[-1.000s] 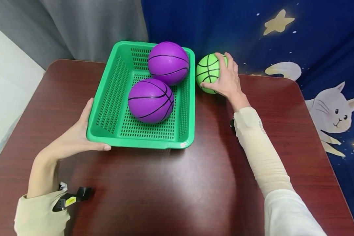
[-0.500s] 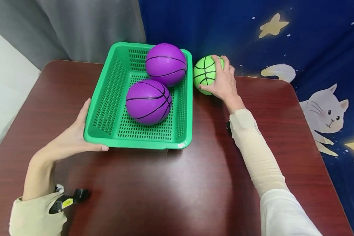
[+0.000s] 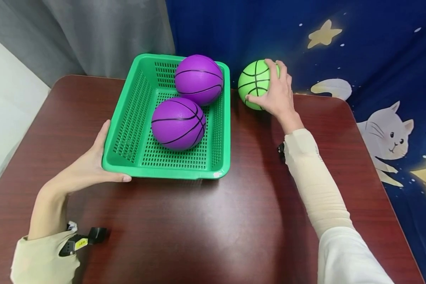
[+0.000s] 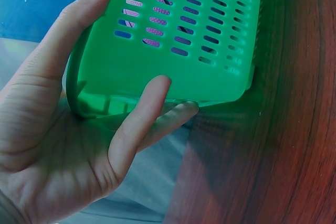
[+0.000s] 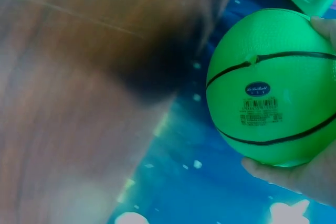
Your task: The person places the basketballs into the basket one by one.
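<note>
A green plastic basket (image 3: pixel 166 174) with slotted walls stands on the table, two purple basketballs inside it. One purple ball (image 3: pixel 179 124) lies in the middle, the other purple ball (image 3: pixel 198 80) in the far right corner. My left hand (image 3: pixel 86 163) holds the basket's near left corner, thumb along the front and fingers against the left side; the left wrist view shows these fingers close up. To the right of the basket, my right hand (image 3: pixel 278 92) grips a light green basketball (image 3: pixel 253 85) from its right side. In the right wrist view the ball's printed label faces the camera, and the ball looks raised off the table.
The dark red wooden table (image 3: pixel 198 228) reaches back to a grey curtain (image 3: pixel 127 31) and a blue curtain (image 3: pixel 241 27) with stars and a cat. A white wall (image 3: pixel 10 106) is at the left.
Over the last half second my right hand has moved the green ball up and slightly right, away from the basket. My left hand keeps its hold; the head view has shifted a little.
</note>
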### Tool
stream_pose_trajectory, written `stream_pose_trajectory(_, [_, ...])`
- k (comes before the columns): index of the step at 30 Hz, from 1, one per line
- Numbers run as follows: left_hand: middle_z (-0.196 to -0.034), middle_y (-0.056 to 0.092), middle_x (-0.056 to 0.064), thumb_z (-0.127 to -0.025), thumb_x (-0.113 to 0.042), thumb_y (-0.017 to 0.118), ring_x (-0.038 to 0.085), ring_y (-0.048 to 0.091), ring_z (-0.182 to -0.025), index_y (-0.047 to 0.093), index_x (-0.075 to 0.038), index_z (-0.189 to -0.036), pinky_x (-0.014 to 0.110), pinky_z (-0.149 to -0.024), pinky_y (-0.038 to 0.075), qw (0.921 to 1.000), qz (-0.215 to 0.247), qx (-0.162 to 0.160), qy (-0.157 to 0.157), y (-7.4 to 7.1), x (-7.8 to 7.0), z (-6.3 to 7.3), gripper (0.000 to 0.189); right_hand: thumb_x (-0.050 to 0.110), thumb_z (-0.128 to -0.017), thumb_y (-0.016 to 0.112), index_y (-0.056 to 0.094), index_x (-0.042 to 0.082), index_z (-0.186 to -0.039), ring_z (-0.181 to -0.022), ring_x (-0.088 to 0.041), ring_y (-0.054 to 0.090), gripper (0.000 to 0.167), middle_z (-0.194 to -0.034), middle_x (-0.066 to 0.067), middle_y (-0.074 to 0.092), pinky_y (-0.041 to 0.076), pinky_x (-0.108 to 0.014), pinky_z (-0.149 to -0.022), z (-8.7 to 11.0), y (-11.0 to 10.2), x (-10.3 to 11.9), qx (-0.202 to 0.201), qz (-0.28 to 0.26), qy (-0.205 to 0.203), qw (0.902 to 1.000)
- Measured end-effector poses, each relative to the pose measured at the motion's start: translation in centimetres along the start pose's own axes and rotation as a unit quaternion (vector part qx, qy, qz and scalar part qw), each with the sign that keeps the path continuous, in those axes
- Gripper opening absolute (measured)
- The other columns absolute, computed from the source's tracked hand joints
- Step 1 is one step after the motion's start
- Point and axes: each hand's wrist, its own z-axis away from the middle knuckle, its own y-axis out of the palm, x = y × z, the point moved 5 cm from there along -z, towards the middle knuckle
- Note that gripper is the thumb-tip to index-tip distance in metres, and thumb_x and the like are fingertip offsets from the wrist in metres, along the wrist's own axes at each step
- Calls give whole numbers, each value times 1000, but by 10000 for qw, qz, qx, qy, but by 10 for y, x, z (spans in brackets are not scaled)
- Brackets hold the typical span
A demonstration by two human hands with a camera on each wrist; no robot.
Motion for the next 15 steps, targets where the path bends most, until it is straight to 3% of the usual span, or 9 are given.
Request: stream_pose_trajectory(15, [-151,7,-8,-68,0,80,18,21,-130,-9,-39,-146,14,-84,36,10000,11,1,-71,0,-4,2,124,55,-60,78,25,35,-143,-131,-25,23,101,-149,3,15,34,-49,-97,10,-53,26,-472,-199,-310,9982])
